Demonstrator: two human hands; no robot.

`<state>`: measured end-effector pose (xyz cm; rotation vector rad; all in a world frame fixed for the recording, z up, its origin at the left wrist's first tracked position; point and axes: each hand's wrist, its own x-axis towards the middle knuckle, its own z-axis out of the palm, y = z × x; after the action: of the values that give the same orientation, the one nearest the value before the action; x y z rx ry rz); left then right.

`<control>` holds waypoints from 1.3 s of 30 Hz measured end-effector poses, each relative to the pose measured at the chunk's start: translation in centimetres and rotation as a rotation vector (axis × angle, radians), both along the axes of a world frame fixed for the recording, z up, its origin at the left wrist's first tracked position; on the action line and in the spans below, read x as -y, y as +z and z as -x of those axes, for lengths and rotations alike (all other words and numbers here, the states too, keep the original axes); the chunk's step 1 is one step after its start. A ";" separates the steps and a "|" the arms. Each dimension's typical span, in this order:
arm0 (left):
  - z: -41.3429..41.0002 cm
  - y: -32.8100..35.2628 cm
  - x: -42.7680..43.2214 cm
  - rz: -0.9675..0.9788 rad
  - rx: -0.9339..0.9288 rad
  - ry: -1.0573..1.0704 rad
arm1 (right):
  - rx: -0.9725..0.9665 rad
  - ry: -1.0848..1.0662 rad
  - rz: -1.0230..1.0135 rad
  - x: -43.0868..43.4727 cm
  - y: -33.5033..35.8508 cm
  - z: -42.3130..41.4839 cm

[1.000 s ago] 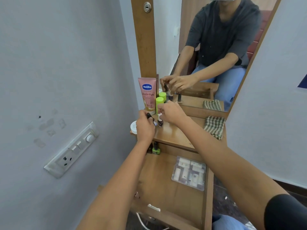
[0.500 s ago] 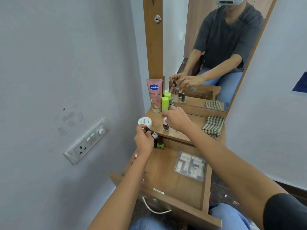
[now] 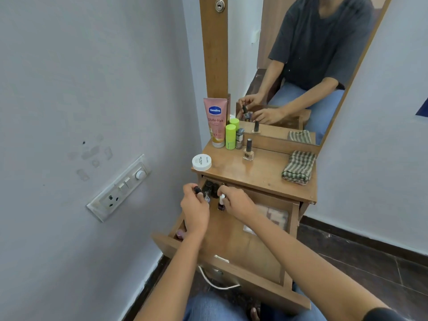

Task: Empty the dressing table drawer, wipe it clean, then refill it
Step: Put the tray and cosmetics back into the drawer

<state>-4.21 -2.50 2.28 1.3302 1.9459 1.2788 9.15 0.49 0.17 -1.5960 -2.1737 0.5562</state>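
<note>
Seated at the desk (image 3: 261,172), a person works both hands inside the open drawer (image 3: 240,249): left hand (image 3: 195,208) gripping a dark-capped bottle (image 3: 198,190), right hand (image 3: 238,203) pinching a white-capped bottle (image 3: 221,201). Likely refilling; next, stand both upright in the back corner.

The person wears a dark short-sleeved T-shirt (image 3: 382,316) and blue jeans (image 3: 208,306).

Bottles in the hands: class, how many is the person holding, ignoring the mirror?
2: a dark-capped bottle in the left hand and a white-capped bottle in the right hand, both over the drawer. Palms may hide more.
</note>
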 end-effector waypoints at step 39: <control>0.3 -0.1 -1.6 -0.022 -0.039 -0.115 | -0.303 -0.495 0.147 -2.9 -6.8 6.1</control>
<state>-4.56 -0.92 2.14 1.4657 1.8568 1.2318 3.04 3.34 -6.61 -1.8957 -1.4771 0.7502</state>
